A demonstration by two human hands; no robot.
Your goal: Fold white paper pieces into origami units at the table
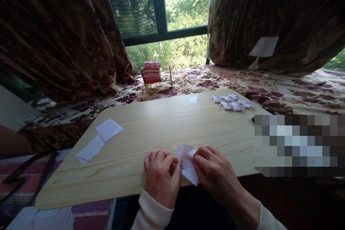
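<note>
Piece between the hands: I have a small white paper piece (187,160) at the near edge of the pale wood-grain tabletop (151,122), roughly midway along that edge.
Left hand: the bare left hand (161,176) pinches the paper's left side between thumb and curled fingers.
Right hand: the bare right hand (215,167) grips the upper right side, fingertips on a turned-over flap.
Folding progress: I judge this piece partly folded; a crease crosses it and the flap is not pressed flat. The cluster of pointed, folded white paper shapes (231,102) at the far right looks finished. What seems left is this piece, plus the flat white paper square (109,129) and the white paper strip (91,149) on the left, which touch each other. I cannot count the layers.
Paper's direction: its long axis runs away from the wearer, leaning slightly left at the far end; the broad end faces the window (185,3), the pointed corner faces the wearer, a little right.
Beyond the tabletop: pink-and-white striped folded stack (152,72) on a small gold-coloured stand (170,76), and a white-shaded lamp (264,46) farther right.
</note>
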